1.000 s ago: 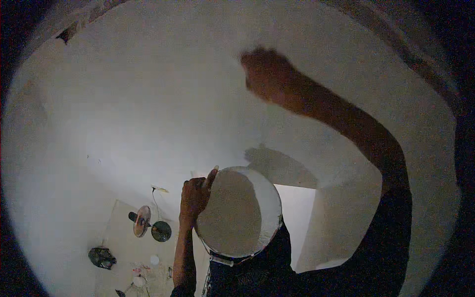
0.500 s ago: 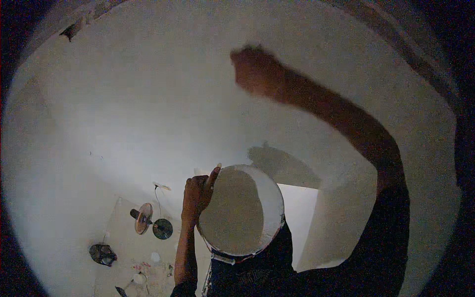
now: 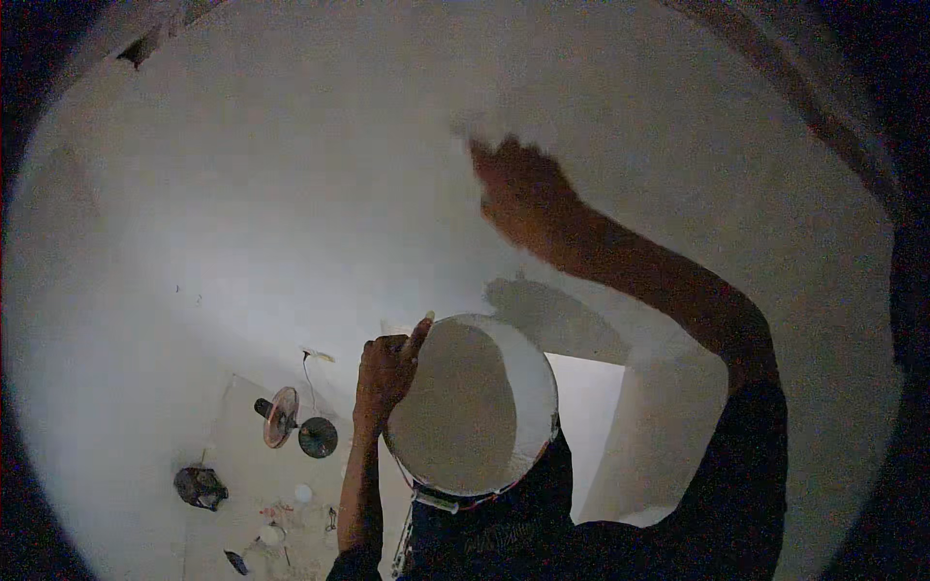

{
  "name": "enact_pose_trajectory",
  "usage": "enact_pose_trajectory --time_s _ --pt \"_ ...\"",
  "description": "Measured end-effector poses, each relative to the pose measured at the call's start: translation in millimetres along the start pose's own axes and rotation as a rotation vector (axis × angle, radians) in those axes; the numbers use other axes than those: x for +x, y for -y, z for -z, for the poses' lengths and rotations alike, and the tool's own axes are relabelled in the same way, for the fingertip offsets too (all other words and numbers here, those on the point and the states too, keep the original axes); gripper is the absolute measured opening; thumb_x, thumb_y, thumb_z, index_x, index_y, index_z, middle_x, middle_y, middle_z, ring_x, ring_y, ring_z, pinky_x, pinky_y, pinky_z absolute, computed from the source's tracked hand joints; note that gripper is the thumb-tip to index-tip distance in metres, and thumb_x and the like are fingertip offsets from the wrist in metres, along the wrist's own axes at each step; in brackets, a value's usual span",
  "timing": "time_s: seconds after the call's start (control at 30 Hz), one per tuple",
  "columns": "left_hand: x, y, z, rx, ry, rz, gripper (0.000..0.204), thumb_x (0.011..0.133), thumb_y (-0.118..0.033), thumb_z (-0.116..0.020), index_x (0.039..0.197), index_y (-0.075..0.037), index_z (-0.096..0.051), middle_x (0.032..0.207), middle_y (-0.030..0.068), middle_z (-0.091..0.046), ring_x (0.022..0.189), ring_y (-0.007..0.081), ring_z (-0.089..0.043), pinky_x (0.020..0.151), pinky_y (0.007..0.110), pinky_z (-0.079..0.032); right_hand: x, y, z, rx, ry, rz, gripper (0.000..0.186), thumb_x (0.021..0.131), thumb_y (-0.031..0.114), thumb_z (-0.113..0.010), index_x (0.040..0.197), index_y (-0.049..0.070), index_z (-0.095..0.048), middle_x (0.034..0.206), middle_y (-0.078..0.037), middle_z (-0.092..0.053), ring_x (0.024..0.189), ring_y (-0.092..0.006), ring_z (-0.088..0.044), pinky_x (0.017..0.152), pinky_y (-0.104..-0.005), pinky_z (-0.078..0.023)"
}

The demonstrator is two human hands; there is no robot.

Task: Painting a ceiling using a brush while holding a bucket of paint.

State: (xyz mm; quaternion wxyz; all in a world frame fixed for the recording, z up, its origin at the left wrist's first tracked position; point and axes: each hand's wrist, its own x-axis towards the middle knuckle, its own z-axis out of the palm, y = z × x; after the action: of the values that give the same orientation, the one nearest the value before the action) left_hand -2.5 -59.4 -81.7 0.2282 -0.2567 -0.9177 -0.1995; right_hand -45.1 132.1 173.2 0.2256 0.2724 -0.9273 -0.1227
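A round bucket (image 3: 534,387) is held against the front of my body, its mouth turned up toward me. Its inside looks pale, with a broad grey shadow across it. My left hand (image 3: 386,373) grips the left side of the rim, thumb lying along the edge. Higher up, my right hand (image 3: 528,189) is closed, knuckles up, in front of a pale wall (image 3: 291,194). A faint smear shows beside its fingers; anything they hold is hidden or blurred. Whether this hand touches the wall cannot be seen.
On the floor at lower left stand a fan (image 3: 282,417) with a round dark base (image 3: 318,438), a dark bag-like bundle (image 3: 201,487) and several small scattered items. A bright doorway-like opening (image 3: 586,407) lies right of the bucket. A dark band (image 3: 775,73) borders the wall's upper right.
My right hand has moved down and slightly right, its elbow bending more. My left hand and the bucket have barely shifted.
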Motion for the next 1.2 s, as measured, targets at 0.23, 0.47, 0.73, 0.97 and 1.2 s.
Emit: enact_pose_trajectory --time_s 0.23,0.47,0.73,0.97,1.2 --pt "-16 18 -4 0.028 0.000 0.101 0.068 0.073 -0.001 -0.049 0.136 -0.013 -0.030 0.065 0.0106 -0.056 0.059 0.0278 -0.057 0.054 0.042 -0.043 -5 12 -56 -0.362 -0.210 0.098 0.036 0.076 0.007 -0.058 0.107 -0.006 -0.049 0.088 -0.022 -0.054 0.071 -0.0288 -0.059 0.062 -0.0391 -0.053" --pt "6 -8 2 0.049 -0.100 -0.073 0.069 0.073 0.000 -0.053 0.136 -0.016 -0.032 0.063 0.0099 -0.056 0.053 0.0285 -0.057 0.051 0.040 -0.045 -124 -8 -67 0.280 -0.063 -0.202 0.029 0.088 0.018 -0.051 0.108 -0.003 -0.050 0.092 -0.019 -0.056 0.077 -0.0289 -0.057 0.072 -0.0400 -0.048" --pt "6 -19 13 0.176 -0.015 0.014 0.068 0.073 0.001 -0.053 0.136 -0.014 -0.032 0.069 0.0126 -0.059 0.061 0.0283 -0.059 0.057 0.042 -0.047 -226 38 -92 1.423 0.325 -0.693 0.045 0.088 0.043 -0.051 0.096 -0.001 -0.058 0.075 -0.005 -0.054 0.065 -0.0149 -0.051 0.066 -0.0306 -0.044" --pt "9 -9 14 0.055 -0.029 -0.028 0.072 0.072 0.004 -0.053 0.138 -0.014 -0.029 0.068 0.0126 -0.059 0.054 0.0287 -0.055 0.051 0.040 -0.046 -247 79 -128 1.230 0.137 -0.704 0.042 0.088 0.038 -0.053 0.099 -0.002 -0.060 0.085 -0.014 -0.063 0.076 -0.0212 -0.059 0.070 -0.0342 -0.048" --pt "10 -14 12 0.029 -0.089 -0.074 0.074 0.070 0.007 -0.051 0.137 -0.015 -0.030 0.062 0.0141 -0.053 0.051 0.0291 -0.052 0.048 0.038 -0.045 -248 83 -145 0.989 -0.007 -0.616 0.037 0.080 0.031 -0.066 0.095 -0.003 -0.061 0.087 -0.015 -0.065 0.082 -0.0254 -0.064 0.075 -0.0383 -0.049"
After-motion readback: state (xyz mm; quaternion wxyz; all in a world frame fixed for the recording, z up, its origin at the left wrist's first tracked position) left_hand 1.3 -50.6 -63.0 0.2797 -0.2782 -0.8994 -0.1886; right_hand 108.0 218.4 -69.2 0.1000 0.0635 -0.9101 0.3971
